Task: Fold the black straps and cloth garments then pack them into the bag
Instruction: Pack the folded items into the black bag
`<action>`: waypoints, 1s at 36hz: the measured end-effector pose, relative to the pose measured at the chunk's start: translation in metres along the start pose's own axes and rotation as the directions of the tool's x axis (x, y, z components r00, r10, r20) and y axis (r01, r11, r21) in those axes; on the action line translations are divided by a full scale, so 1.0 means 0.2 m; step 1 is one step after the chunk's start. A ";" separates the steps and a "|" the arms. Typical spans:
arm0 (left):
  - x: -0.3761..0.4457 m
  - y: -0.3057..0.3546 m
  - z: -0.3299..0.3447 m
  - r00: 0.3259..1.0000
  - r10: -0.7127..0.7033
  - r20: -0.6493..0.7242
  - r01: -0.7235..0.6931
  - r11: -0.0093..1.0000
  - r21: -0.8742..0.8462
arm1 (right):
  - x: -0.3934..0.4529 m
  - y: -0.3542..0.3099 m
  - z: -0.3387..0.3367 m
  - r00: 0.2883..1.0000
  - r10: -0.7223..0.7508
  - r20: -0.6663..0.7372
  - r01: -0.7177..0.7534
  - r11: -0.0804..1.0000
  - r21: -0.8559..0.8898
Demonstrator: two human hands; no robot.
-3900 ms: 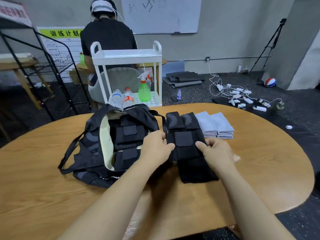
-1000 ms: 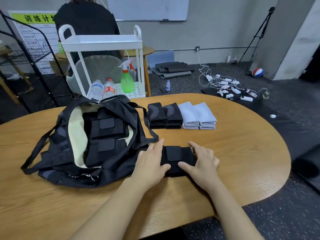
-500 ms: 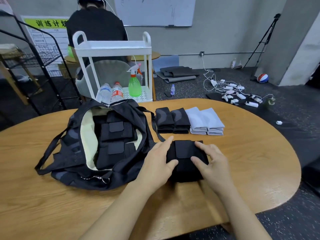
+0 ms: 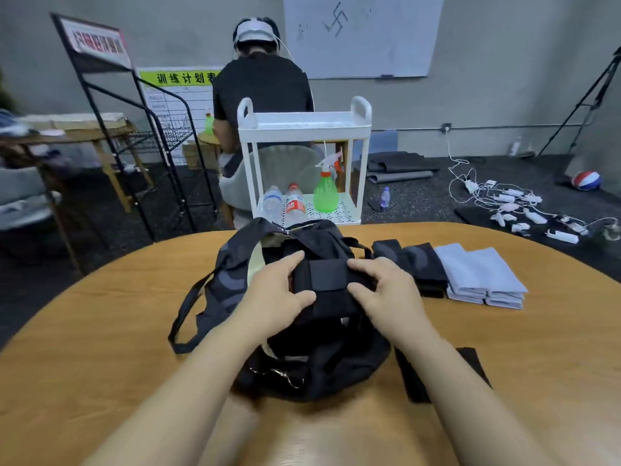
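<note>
A folded black strap point(image 4: 327, 284) is held over the open mouth of the black bag point(image 4: 312, 371) on the wooden table point(image 4: 100, 348). My left hand point(image 4: 275, 294) grips its left side and my right hand point(image 4: 386, 290) grips its right side. The bag's pale lining point(image 4: 253, 264) shows at its left rim. To the right lie two folded black garments point(image 4: 413, 264) and two stacks of folded pale blue cloths point(image 4: 480, 277). Another black strap piece point(image 4: 413, 378) lies flat by my right forearm.
Behind the table stands a white cart point(image 4: 302, 129) with water bottles point(image 4: 285, 203) and a green spray bottle point(image 4: 325, 193). A person point(image 4: 262, 92) sits beyond it, back turned. A black wire rack point(image 4: 134, 129) is at the left; cables and chargers point(image 4: 510, 206) litter the floor at right.
Both hands have lifted the folded strap off the table and carried it left, over the bag's opening. A flat black strap piece now shows on the table at the right.
</note>
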State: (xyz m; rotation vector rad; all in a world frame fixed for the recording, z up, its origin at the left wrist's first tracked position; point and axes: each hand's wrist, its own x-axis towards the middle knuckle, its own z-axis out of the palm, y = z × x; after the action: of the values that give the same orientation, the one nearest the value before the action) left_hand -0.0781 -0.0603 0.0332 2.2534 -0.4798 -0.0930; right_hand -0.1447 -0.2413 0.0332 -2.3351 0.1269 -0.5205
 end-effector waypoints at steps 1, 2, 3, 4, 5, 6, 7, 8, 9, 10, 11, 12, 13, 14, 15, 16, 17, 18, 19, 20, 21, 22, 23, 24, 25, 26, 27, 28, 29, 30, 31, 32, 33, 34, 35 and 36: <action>0.02 -0.02 -0.03 1.000 -0.016 0.005 0.016 1.000 0.011 | 0.04 -0.03 0.04 1.000 0.009 0.027 -0.008 1.000 -0.021; 0.04 -0.05 -0.06 0.999 -0.033 0.014 0.032 0.999 0.034 | 0.07 -0.05 0.08 0.998 0.022 0.053 -0.019 0.999 -0.047; 0.05 -0.06 -0.07 0.999 -0.045 0.027 0.043 0.997 0.070 | 0.09 -0.06 0.11 0.996 0.038 0.079 -0.031 0.996 -0.081; 0.06 -0.07 -0.08 0.998 -0.053 0.040 0.048 0.993 0.112 | 0.11 -0.07 0.15 0.993 0.055 0.101 -0.042 0.992 -0.122; 0.06 -0.08 -0.08 0.996 -0.065 0.053 0.056 0.985 0.160 | 0.12 -0.07 0.18 0.990 0.069 0.119 -0.048 0.985 -0.167; 0.06 -0.09 -0.08 0.995 -0.074 0.063 0.059 0.975 0.214 | 0.12 -0.07 0.21 0.988 0.078 0.134 -0.050 0.978 -0.204; 0.06 -0.10 -0.07 0.994 -0.081 0.074 0.059 0.963 0.261 | 0.12 -0.06 0.23 0.986 0.083 0.146 -0.046 0.971 -0.236; 0.05 -0.12 -0.06 0.993 -0.081 0.087 0.052 0.954 0.295 | 0.12 -0.06 0.26 0.984 0.086 0.157 -0.043 0.964 -0.263; 0.05 -0.13 -0.05 0.992 -0.079 0.099 0.043 0.945 0.325 | 0.11 -0.05 0.28 0.981 0.093 0.168 -0.041 0.957 -0.288; 0.05 -0.15 -0.04 0.991 -0.083 0.109 0.039 0.932 0.361 | 0.11 -0.04 0.30 0.979 0.101 0.180 -0.042 0.950 -0.308; 0.05 -0.17 -0.03 0.988 -0.093 0.120 0.036 0.912 0.409 | 0.10 -0.03 0.31 0.975 0.110 0.192 -0.042 0.944 -0.328; 0.05 -0.19 -0.01 0.986 -0.101 0.136 0.026 0.886 0.463 | 0.08 -0.01 0.32 0.972 0.119 0.204 -0.041 0.936 -0.351; 0.04 -0.20 0.00 0.982 -0.107 0.156 0.011 0.857 0.515 | 0.07 0.00 0.33 0.967 0.126 0.220 -0.033 0.924 -0.381; 0.04 -0.21 0.01 0.980 -0.109 0.167 -0.001 0.834 0.552 | 0.05 0.00 0.33 0.964 0.127 0.235 -0.019 0.910 -0.415; 0.03 -0.21 0.02 0.979 -0.111 0.171 -0.007 0.821 0.571 | 0.04 0.01 0.33 0.960 0.127 0.249 -0.003 0.896 -0.444; 0.03 -0.22 0.02 0.979 -0.114 0.170 -0.005 0.816 0.578 | 0.03 0.01 0.34 0.957 0.126 0.261 0.009 0.887 -0.462; 0.03 -0.22 0.02 0.979 -0.118 0.166 0.000 0.816 0.578 | 0.02 0.02 0.34 0.954 0.126 0.271 0.017 0.882 -0.471; 0.02 -0.23 0.02 0.978 -0.123 0.166 0.006 0.818 0.575 | 0.01 0.02 0.34 0.953 0.126 0.277 0.021 0.880 -0.474; 0.02 -0.23 0.02 0.977 -0.128 0.169 0.010 0.823 0.569 | 0.01 0.02 0.34 0.952 0.126 0.280 0.022 0.881 -0.473; 0.02 -0.23 0.02 0.976 -0.132 0.174 0.013 0.830 0.557 | 0.01 0.02 0.34 0.951 0.127 0.283 0.021 0.884 -0.468; 0.02 -0.23 0.02 0.975 -0.135 0.179 0.017 0.840 0.542 | 0.01 0.02 0.34 0.950 0.128 0.286 0.020 0.887 -0.461; 0.01 -0.23 0.02 0.974 -0.136 0.182 0.021 0.851 0.525 | 0.01 0.02 0.33 0.949 0.128 0.289 0.018 0.890 -0.456; 0.01 -0.23 0.02 0.975 -0.131 0.180 0.022 0.862 0.506 | 0.01 0.02 0.33 0.949 0.130 0.289 0.015 0.893 -0.450; 0.01 -0.23 0.01 0.977 -0.123 0.173 0.024 0.874 0.486 | 0.01 0.02 0.33 0.949 0.131 0.285 0.008 0.898 -0.440; 0.02 -0.23 0.01 0.979 -0.119 0.163 0.029 0.884 0.467 | 0.01 0.02 0.32 0.951 0.133 0.281 -0.001 0.905 -0.426; 0.02 -0.24 0.01 0.980 -0.120 0.159 0.035 0.891 0.453 | 0.01 0.02 0.32 0.952 0.136 0.275 -0.010 0.910 -0.415; 0.02 -0.24 0.01 0.979 -0.125 0.163 0.040 0.893 0.449 | 0.01 0.02 0.32 0.952 0.137 0.273 -0.013 0.911 -0.413; 0.01 -0.23 0.01 0.976 -0.133 0.172 0.039 0.886 0.461 | 0.01 0.02 0.31 0.951 0.137 0.276 -0.008 0.906 -0.422; 0.01 -0.23 0.01 0.973 -0.139 0.184 0.032 0.872 0.488 | 0.01 0.01 0.31 0.949 0.136 0.284 0.003 0.899 -0.439; 0.00 -0.22 0.02 0.971 -0.142 0.194 0.020 0.852 0.523 | 0.00 0.01 0.31 0.946 0.135 0.294 0.014 0.892 -0.453; 0.00 -0.22 0.02 0.970 -0.144 0.197 0.010 0.830 0.558 | -0.01 0.01 0.31 0.944 0.134 0.302 0.021 0.888 -0.460; -0.01 -0.22 0.03 0.972 -0.142 0.190 0.002 0.806 0.592 | -0.01 0.01 0.31 0.942 0.134 0.308 0.024 0.888 -0.459; -0.02 -0.22 0.03 0.975 -0.138 0.175 -0.002 0.781 0.624 | -0.02 0.01 0.30 0.943 0.126 0.309 0.030 0.890 -0.456; -0.02 -0.21 0.03 0.980 -0.127 0.156 -0.005 0.759 0.651 | -0.02 0.01 0.30 0.945 0.114 0.305 0.040 0.890 -0.455; -0.03 -0.21 0.03 0.986 -0.106 0.132 -0.010 0.742 0.670 | -0.02 0.02 0.29 0.949 0.099 0.298 0.052 0.886 -0.460; -0.04 -0.20 0.03 0.991 -0.071 0.110 -0.023 0.733 0.680 | -0.03 0.02 0.28 0.954 0.085 0.287 0.062 0.881 -0.469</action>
State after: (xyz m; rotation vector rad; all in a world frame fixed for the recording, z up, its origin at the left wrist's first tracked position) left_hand -0.0746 -0.0376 -0.0018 2.9999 -0.6276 -0.0841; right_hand -0.1266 -0.2068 -0.0074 -2.8626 0.1365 -0.1227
